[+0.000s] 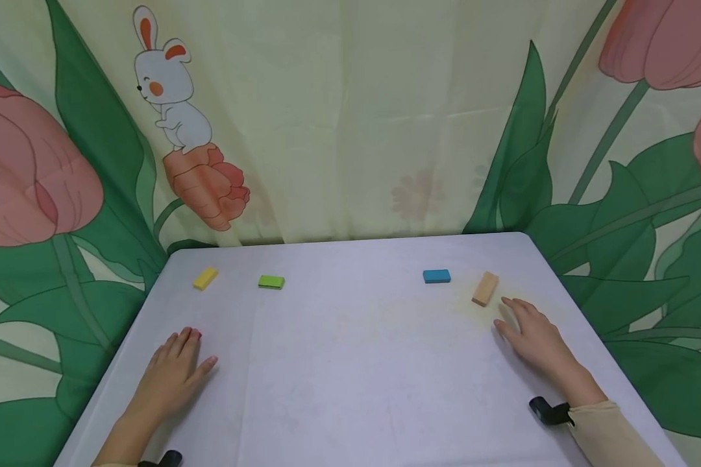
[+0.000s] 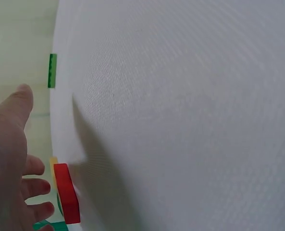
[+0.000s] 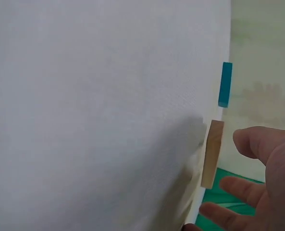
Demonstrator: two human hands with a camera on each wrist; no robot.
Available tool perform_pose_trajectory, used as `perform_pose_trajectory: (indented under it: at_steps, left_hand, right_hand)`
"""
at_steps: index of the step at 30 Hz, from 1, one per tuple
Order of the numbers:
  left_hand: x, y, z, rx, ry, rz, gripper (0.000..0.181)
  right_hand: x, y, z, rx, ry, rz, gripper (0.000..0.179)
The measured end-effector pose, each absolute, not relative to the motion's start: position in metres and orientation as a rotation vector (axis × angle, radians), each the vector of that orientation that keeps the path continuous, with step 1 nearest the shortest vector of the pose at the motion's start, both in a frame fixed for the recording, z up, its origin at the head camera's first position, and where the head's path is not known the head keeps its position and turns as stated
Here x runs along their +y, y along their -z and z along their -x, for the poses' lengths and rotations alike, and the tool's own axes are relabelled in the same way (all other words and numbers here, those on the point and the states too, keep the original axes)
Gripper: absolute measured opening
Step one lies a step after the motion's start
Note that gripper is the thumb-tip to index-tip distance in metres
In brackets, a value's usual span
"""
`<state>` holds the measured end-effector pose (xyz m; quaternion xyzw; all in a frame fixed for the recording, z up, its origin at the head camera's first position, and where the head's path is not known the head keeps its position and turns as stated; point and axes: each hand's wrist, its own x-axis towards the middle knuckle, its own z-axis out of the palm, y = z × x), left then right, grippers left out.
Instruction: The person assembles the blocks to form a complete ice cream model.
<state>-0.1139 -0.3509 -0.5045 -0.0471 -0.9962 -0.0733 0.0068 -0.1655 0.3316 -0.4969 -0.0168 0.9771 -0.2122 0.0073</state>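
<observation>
My left hand (image 1: 172, 376) is above the left part of the table, fingers straight and thumb spread. A red block (image 2: 68, 195) lies just beyond its fingertips; in the head view those fingers hide nearly all of it. Farther back are a yellow block (image 1: 205, 279) and a green block (image 1: 271, 282). On the other side, my right hand (image 1: 536, 340) has its thumb and fingers apart, with nothing in its grasp. A plain wooden block (image 1: 485, 289) lies just in front of these fingers, apart from them. Behind it to the left sits a blue block (image 1: 436, 276).
A white cloth covers the table (image 1: 350, 376), whose far edge meets a curtain (image 1: 350, 117) printed with tulips, leaves and a rabbit. Each wrist wears a small black camera, the right one (image 1: 549, 412) beside a beige sleeve (image 1: 613, 434).
</observation>
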Motion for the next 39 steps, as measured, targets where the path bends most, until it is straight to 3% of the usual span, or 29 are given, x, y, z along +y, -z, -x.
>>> perform_pose_trajectory:
  at_steps: [15, 24, 31, 39]
  left_hand:
    - [-0.352, 0.506, 0.109, -3.109, 0.212, 0.123, 0.087]
    - [-0.351, 0.509, 0.108, -3.106, 0.202, 0.096, 0.088]
    - [-0.351, 0.511, 0.105, -3.089, 0.209, 0.09, 0.085]
    - [-0.351, 0.512, 0.104, -3.094, 0.208, 0.093, 0.087]
  right_hand:
    - [0.327, 0.5, 0.208, 3.051, 0.691, -0.088, 0.071]
    - [0.323, 0.501, 0.213, 3.082, 0.66, -0.088, 0.073]
    - [0.32, 0.5, 0.22, 3.087, 0.603, -0.056, 0.061]
    - [0.32, 0.499, 0.217, 3.058, 0.698, -0.051, 0.061]
